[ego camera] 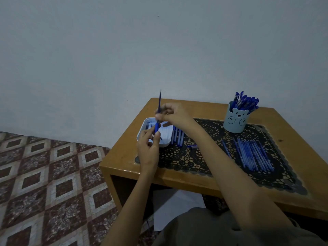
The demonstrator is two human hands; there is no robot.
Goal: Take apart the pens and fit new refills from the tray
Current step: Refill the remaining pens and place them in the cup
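Hovering over the tray (pixel 142 132) at the table's (pixel 209 110) left edge so loose parts likely drop inside, the left hand (pixel 148 150) pinches the pen's grip (pixel 156 128), the right hand (pixel 174 113) its refill (pixel 159 102).

The scene is dim with a cold bluish cast, lit flatly, without glare. Soft shadow pools under the table (pixel 177 176). The raised pen (pixel 159 102) smears with motion blur. Wide-angle distortion bends the floor tiles (pixel 35 174) at the left edge.
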